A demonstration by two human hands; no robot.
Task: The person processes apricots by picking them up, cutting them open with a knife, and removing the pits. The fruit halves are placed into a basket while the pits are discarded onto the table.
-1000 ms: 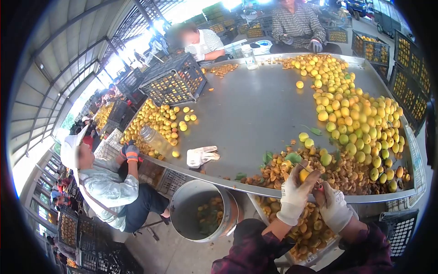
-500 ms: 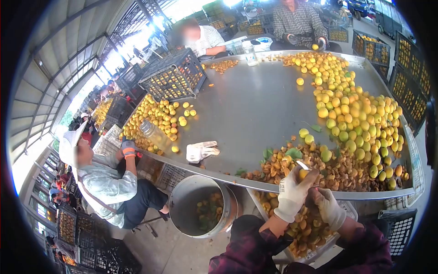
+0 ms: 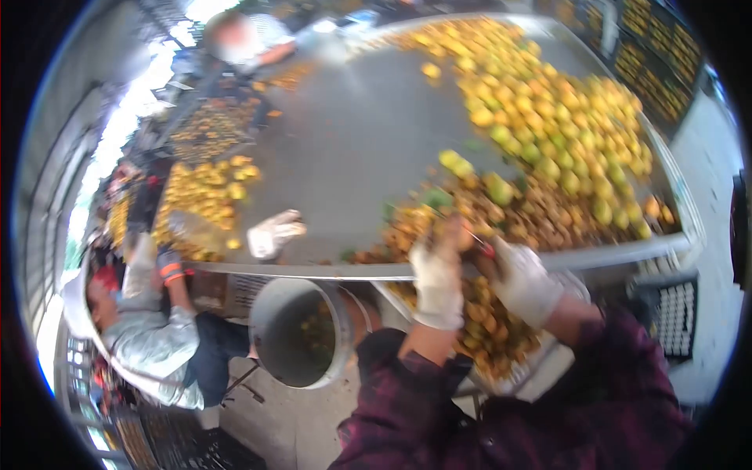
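Observation:
The view is motion-blurred. My left hand [image 3: 437, 280], in a white glove, is raised at the near edge of the metal table [image 3: 352, 141] and closed on a small orange-yellow fruit [image 3: 457, 233]. My right hand [image 3: 523, 280], also gloved, sits right beside it, gripping a thin tool with a red part [image 3: 483, 246] that points at the fruit. Both hands hover over a heap of brownish cut fruit pieces [image 3: 517, 215]. A long pile of yellow and green fruit [image 3: 548, 117] covers the table's right side.
A grey bucket [image 3: 294, 333] with scraps stands below the table edge, left of my arms. A tray of cut fruit [image 3: 486, 337] lies under my hands. A spare white glove [image 3: 270, 233] rests on the table. A seated person [image 3: 153, 337] works at the left.
The camera has swung down and closer, blurring everything. My hands have stayed together at the table edge, the left still on the fruit.

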